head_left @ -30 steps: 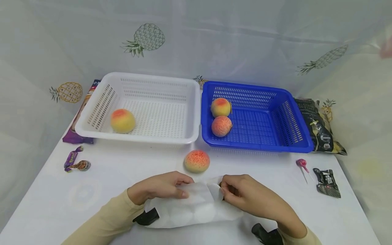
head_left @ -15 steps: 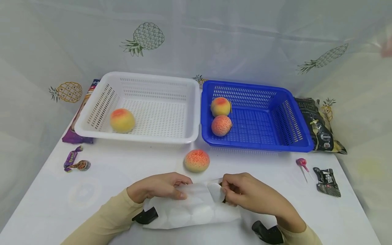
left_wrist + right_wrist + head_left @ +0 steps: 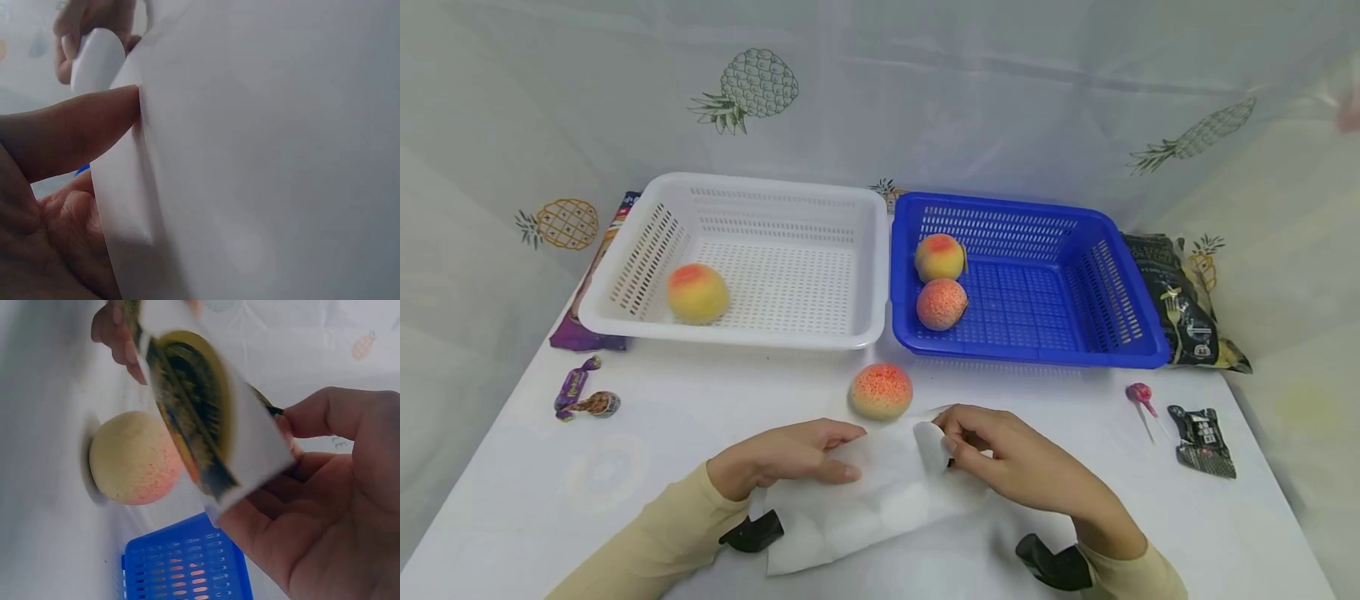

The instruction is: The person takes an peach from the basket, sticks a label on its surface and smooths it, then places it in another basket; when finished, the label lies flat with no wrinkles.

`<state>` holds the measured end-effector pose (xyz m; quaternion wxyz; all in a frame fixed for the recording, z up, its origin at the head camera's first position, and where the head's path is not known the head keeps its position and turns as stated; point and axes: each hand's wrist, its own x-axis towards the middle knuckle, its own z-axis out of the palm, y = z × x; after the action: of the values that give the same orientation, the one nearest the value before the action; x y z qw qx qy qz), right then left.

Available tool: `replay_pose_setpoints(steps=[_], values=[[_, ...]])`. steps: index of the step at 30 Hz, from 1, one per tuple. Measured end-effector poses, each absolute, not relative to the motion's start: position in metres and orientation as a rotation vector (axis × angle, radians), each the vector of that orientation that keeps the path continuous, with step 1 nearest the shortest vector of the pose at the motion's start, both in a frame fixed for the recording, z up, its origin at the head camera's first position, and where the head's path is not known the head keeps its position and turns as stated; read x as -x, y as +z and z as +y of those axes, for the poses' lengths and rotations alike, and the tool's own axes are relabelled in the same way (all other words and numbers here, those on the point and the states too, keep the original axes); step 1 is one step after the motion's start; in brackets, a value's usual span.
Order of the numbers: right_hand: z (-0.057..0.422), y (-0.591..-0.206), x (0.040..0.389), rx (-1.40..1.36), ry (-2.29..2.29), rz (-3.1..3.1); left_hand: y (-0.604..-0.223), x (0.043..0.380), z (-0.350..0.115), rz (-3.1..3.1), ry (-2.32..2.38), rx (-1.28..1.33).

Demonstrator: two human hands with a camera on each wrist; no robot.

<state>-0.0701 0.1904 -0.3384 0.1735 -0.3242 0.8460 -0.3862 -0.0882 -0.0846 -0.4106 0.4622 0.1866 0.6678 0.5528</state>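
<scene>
A white sticker sheet [image 3: 857,521] is held above the near part of the table, its plain back upward. My left hand [image 3: 790,454] pinches its far left edge, with the thumb on top. My right hand [image 3: 1011,462] pinches the curled far right corner. In the right wrist view, the underside carries a gold-rimmed dark oval sticker [image 3: 197,394], and a small dark-and-gold bit [image 3: 265,403] shows at the right hand's fingertips; whether it is loose from the sheet, I cannot tell. A peach [image 3: 882,392] sits just beyond the sheet.
Behind stand a white basket [image 3: 775,340] with one peach [image 3: 697,294] and a blue basket [image 3: 1037,357] with two. Wrapped sweets [image 3: 572,387] lie left. Lollipops [image 3: 1141,393] and a black packet [image 3: 1202,442] lie right. A snack bag [image 3: 1183,312] lies beside the blue basket.
The sheet has tilted and shifted slightly away from me, its near left corner dipping lower. The right hand has risen a little. Both hands have kept their pinch on it.
</scene>
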Motion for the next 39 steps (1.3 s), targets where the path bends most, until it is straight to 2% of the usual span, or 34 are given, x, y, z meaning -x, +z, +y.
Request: replay_pose_setpoints(steps=[18,26,29,34,39], values=[[0.211,-0.332,0.077,0.724,-1.435,2.16,-0.409,0.081,-0.087,1.733,1.272,-0.319],[0.215,-0.329,0.077,0.707,-1.583,1.974,-0.408,0.067,-0.076,2.151,0.852,-0.773],[0.216,-0.329,0.078,0.744,-1.599,1.946,-0.398,0.062,-0.073,2.376,0.715,-0.859],[0.219,-0.328,0.078,0.731,-1.581,2.006,-0.383,0.067,-0.071,2.756,0.764,-0.733],[0.221,-0.328,0.077,0.667,-1.587,2.029,-0.386,0.084,-0.065,2.934,0.906,-0.659]])
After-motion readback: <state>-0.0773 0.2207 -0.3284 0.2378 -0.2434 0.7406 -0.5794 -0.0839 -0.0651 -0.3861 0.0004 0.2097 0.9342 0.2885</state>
